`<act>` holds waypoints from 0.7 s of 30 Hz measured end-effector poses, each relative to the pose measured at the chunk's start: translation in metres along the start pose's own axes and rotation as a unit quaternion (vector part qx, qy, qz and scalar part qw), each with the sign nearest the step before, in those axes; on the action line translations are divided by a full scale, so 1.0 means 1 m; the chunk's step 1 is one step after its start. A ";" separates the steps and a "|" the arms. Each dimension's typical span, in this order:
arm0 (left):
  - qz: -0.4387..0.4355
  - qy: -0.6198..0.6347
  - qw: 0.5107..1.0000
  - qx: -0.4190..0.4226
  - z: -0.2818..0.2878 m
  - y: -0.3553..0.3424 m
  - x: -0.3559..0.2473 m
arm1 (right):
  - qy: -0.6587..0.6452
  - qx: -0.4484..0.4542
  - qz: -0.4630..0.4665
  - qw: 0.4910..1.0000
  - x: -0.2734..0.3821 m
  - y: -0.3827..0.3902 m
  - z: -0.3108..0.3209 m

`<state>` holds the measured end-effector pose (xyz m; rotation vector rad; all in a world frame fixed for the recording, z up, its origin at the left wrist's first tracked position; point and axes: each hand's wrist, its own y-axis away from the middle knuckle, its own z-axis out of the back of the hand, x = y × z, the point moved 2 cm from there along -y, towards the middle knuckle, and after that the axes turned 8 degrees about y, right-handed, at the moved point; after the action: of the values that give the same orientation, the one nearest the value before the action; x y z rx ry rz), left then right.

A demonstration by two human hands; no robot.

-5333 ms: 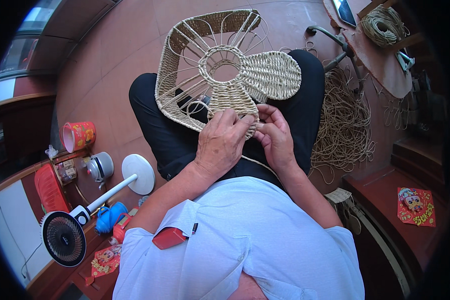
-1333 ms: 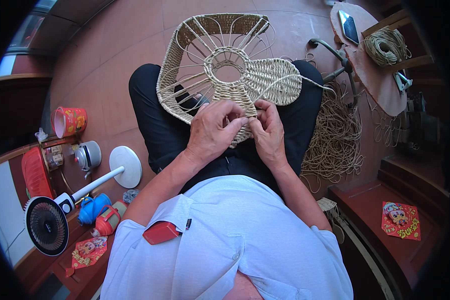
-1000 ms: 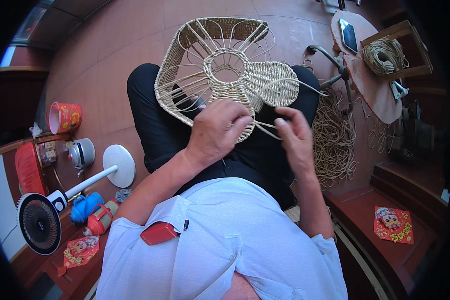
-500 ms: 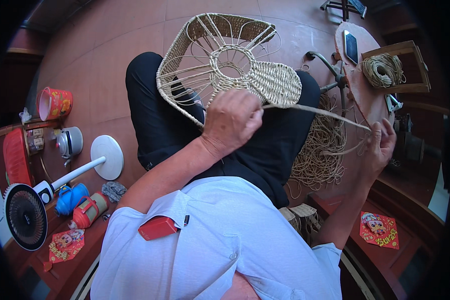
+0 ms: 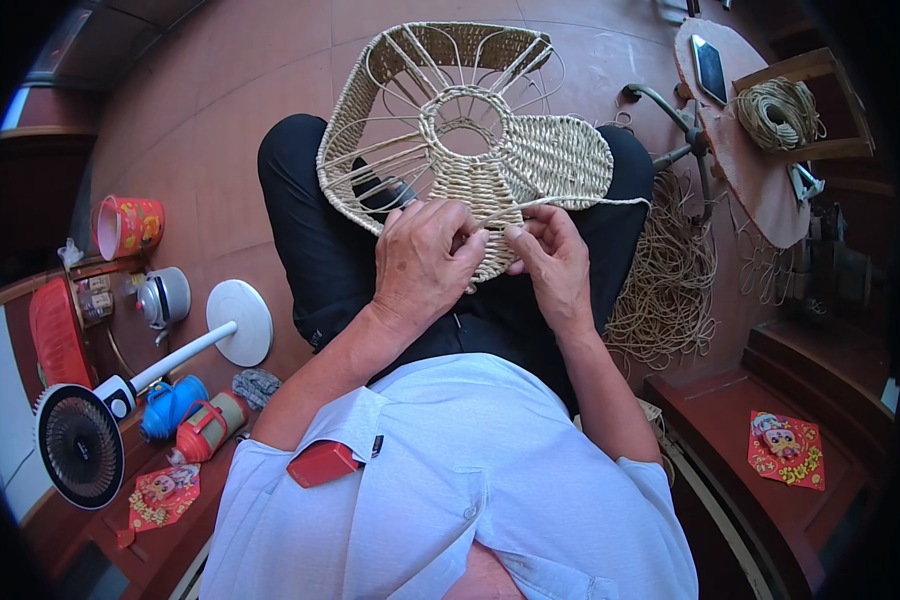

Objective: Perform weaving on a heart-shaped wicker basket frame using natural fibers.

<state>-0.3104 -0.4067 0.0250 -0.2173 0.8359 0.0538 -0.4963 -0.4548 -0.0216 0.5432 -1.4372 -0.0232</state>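
A partly woven wicker piece [image 5: 467, 182] of pale twisted cord lies across my thighs. It has a round ring in the middle, a curved woven outer band, bare spokes at the left and top, and filled petal-shaped panels at the right and near side. My left hand [image 5: 420, 255] is closed on the left edge of the near panel, its thumb on the weave. On that panel's opposite edge my right hand [image 5: 552, 262] pinches with thumb and fingers. A loose cord strand [image 5: 610, 201] runs from between the hands over the right fingers and out to the right.
A tangled heap of cord [image 5: 660, 290] lies on the floor at my right. Beyond it, a small table [image 5: 740, 165] bears a phone [image 5: 708, 70] and a wooden frame holding a cord coil [image 5: 778, 114]. A fan [image 5: 80, 445], flasks [image 5: 210, 427], a kettle [image 5: 163, 297] and a red bucket [image 5: 130, 227] stand left.
My right hand has come in from far right, where it held the strand stretched out, to the near panel. My left hand has moved slightly left and down, uncovering the panel.
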 end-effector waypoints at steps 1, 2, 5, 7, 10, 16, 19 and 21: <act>0.020 0.023 1.000 0.002 0.002 0.000 0.001 | -0.002 -0.002 -0.001 1.000 -0.001 -0.001 -0.002; 0.043 0.049 0.998 0.011 0.004 0.000 0.003 | -0.003 -0.008 0.004 1.000 -0.002 -0.001 -0.003; 0.048 0.092 0.994 -0.013 0.011 -0.003 0.009 | -0.009 -0.021 0.011 1.000 -0.004 0.000 -0.006; 0.053 0.111 0.992 0.001 0.011 -0.005 0.012 | -0.014 -0.024 0.012 1.000 -0.004 0.000 -0.008; -0.053 0.083 0.994 0.043 0.004 -0.010 0.009 | -0.036 -0.027 0.005 0.999 -0.004 0.000 -0.009; -0.099 0.010 0.994 0.032 0.001 -0.011 0.001 | -0.042 0.006 -0.012 0.999 -0.007 -0.003 -0.010; 0.051 0.155 0.986 0.044 0.011 -0.007 0.004 | -0.087 0.055 -0.031 0.994 -0.007 -0.004 -0.014; 0.153 0.302 0.941 -0.021 0.020 -0.003 0.009 | -0.169 0.066 -0.065 0.981 -0.006 -0.003 -0.017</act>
<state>-0.2889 -0.4060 0.0319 -0.1405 1.4803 0.3079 -0.4807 -0.4499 -0.0293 0.7692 -1.7399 -0.1317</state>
